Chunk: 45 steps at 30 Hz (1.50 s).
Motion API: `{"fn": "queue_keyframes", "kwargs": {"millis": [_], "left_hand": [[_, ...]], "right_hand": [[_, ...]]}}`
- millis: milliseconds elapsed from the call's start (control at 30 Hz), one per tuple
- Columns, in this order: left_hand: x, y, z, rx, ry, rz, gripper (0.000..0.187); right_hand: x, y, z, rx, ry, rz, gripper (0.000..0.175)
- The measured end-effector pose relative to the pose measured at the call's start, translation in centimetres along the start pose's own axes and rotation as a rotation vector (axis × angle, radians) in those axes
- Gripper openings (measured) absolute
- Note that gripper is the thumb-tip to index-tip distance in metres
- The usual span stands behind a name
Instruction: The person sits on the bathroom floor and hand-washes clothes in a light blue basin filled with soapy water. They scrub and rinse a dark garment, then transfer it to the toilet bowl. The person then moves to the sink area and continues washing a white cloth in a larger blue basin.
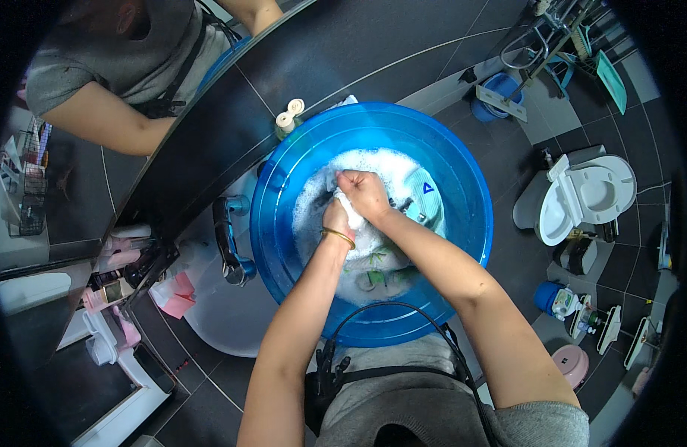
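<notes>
A large blue plastic basin (461, 167) holds foamy water and soaked cloth. Above the suds at its middle, my left hand (336, 215) and my right hand (364, 193) are closed together on a white wet cloth (350, 211). The fists touch, and a gold-coloured bangle circles my left wrist. To the right of my hands, a striped pale green cloth (427, 195) with a blue triangle lies in the foam. Fabric with green patterns (377, 276) floats nearer to me. How far the white cloth reaches below my hands is hidden.
The basin rests over a white sink (226, 318) with a chrome faucet (231, 246) on its left. An uncapped bottle (286, 122) stands behind the rim. A mirror spans the upper left. A toilet (595, 193) and a blue bucket (497, 98) stand to the right.
</notes>
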State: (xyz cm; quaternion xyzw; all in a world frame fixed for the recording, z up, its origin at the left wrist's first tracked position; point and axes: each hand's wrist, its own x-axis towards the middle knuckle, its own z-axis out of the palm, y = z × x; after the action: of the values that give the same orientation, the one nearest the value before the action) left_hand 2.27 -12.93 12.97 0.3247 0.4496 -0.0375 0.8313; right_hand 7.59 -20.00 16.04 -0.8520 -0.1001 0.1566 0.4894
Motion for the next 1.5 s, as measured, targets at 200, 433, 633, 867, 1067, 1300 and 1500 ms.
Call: {"fn": "queue_keyframes", "kwargs": {"millis": [200, 433, 633, 867, 1067, 1300, 1500], "left_hand": [[0.3, 0.0, -1.9, -0.194, -0.308, -0.038, 0.039], [0.8, 0.0, -3.1, -0.203, -0.448, -0.006, 0.036], [-5.0, 2.7, 0.3, -0.111, -0.337, 0.039, 0.045], [-7.5, 4.6, -0.5, 0.009, -0.322, 0.302, 0.040], [-9.8, 5.7, 0.0, 0.345, -0.356, 0.668, 0.025], [-8.8, 6.1, -0.4, 0.427, -0.380, 0.757, 0.019], [-10.6, 5.0, 1.0, -0.104, -0.359, 0.526, 0.017]], "right_hand": [[-1.9, -1.0, 0.4, -0.060, 0.023, -0.232, 0.033], [-4.6, -3.8, -0.1, -0.066, 0.023, -0.405, 0.029], [-0.8, -0.9, -1.3, 0.519, -0.109, 0.095, 0.044], [-5.7, -4.8, -3.1, 0.568, -0.093, -0.033, 0.014], [-5.9, -4.9, -5.8, 0.788, -0.175, 0.116, 0.015], [-7.1, -7.4, -7.4, 1.039, -0.217, 0.215, 0.020], [-7.1, -7.0, -6.1, 1.252, -0.142, 0.300, 0.019]]}}
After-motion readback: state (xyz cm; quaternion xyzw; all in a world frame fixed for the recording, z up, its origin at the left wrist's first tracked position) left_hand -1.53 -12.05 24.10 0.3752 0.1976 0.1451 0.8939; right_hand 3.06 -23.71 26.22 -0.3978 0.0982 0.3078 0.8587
